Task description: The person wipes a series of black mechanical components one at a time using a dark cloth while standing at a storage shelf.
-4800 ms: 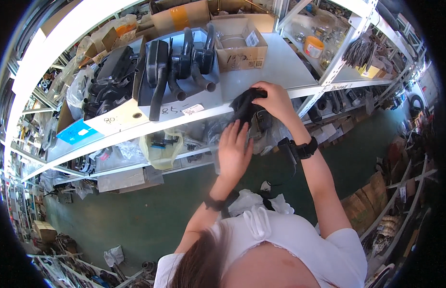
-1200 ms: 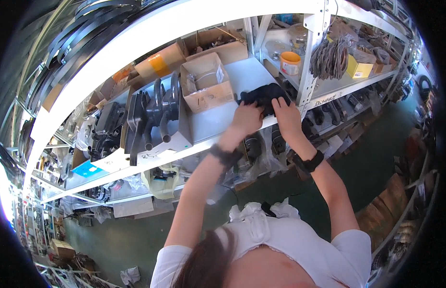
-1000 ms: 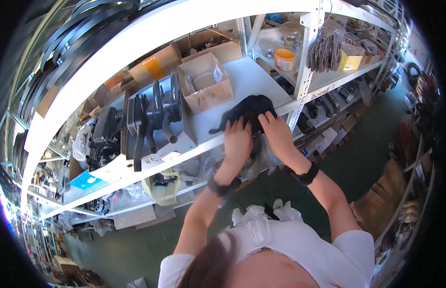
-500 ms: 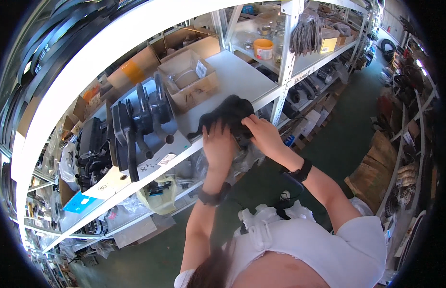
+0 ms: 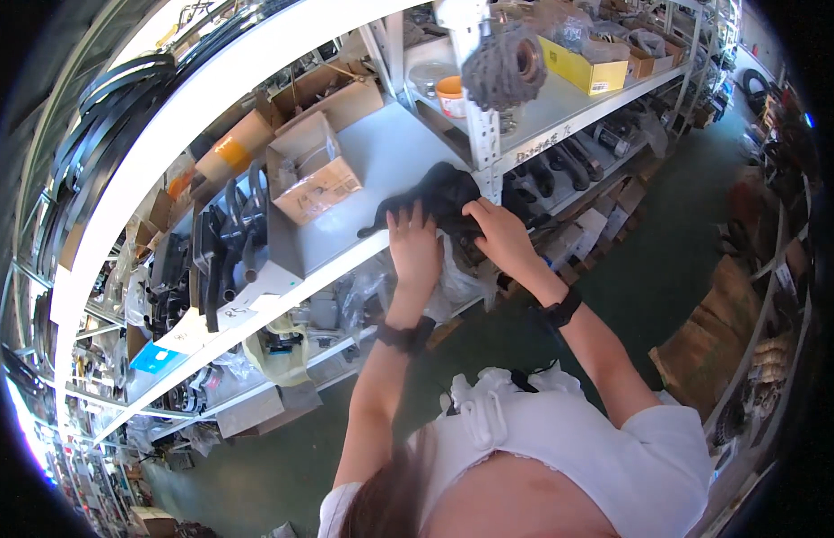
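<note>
A soft-looking black bundle, like crumpled cloth point(image 5: 446, 188), lies on the front edge of the white metal shelf point(image 5: 395, 148). Its exact kind is not clear. My left hand point(image 5: 415, 249) rests on the near side of the bundle, fingers stretched out and slightly apart. At the right end, beside the shelf post, my right hand point(image 5: 499, 235) pinches the black material between thumb and fingers. Part of the bundle is hidden behind both hands.
An open cardboard box point(image 5: 317, 184) stands left of the bundle, with black pipe-like parts point(image 5: 230, 242) in another box farther left. The perforated white post point(image 5: 482, 134) rises close to my right hand, a chain-like coil point(image 5: 505, 67) beside it. Plastic-wrapped goods fill the lower shelf.
The view has shifted, so the shelf and boxes appear farther left. Both hands stay on the black bundle, which looks slightly flatter and more spread out.
</note>
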`<state>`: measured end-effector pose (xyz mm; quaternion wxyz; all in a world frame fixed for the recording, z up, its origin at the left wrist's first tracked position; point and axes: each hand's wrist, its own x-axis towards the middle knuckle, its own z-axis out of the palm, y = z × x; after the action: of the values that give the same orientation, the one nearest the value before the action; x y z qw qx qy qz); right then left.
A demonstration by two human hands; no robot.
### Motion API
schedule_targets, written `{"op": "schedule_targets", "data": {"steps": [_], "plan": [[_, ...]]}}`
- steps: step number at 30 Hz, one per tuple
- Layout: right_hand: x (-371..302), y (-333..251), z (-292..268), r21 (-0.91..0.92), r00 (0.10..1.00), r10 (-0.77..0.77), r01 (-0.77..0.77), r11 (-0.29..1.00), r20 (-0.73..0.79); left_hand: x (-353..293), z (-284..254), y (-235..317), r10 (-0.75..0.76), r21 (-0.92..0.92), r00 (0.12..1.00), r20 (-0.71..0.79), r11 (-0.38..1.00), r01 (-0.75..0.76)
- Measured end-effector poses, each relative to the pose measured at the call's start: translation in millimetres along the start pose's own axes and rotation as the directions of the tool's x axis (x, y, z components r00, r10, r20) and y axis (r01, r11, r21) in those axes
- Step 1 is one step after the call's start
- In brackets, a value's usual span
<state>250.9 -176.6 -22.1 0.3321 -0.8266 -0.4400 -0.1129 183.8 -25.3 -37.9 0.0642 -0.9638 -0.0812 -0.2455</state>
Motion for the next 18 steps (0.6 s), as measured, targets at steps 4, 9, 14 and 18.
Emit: {"op": "schedule_targets", "data": {"steps": [4,9,14,18], "plan": [[-30.7,36.3,-11.8,0.159,1.000,-0.008,0.011,0.987,-0.021,-12.2,31.0,47.6,-0.006,-0.030,0.999,-0.040,1.000,0.005],[-79.0,90.8,-37.1,0.239,0.993,0.102,-0.086,0.967,-0.051,-38.7,67.8,126.5,-0.068,-0.381,0.994,0.085,0.920,0.096],[-122.7,131.3,-54.7,0.214,0.961,0.278,-0.271,0.938,-0.001,-45.5,75.9,185.9,0.051,-0.435,0.965,0.258,0.898,0.069],[-143.8,156.2,-65.4,0.173,0.924,0.378,-0.364,0.915,-0.053,-38.1,75.0,202.2,0.108,-0.525,0.964,0.244,0.850,0.037]]}}
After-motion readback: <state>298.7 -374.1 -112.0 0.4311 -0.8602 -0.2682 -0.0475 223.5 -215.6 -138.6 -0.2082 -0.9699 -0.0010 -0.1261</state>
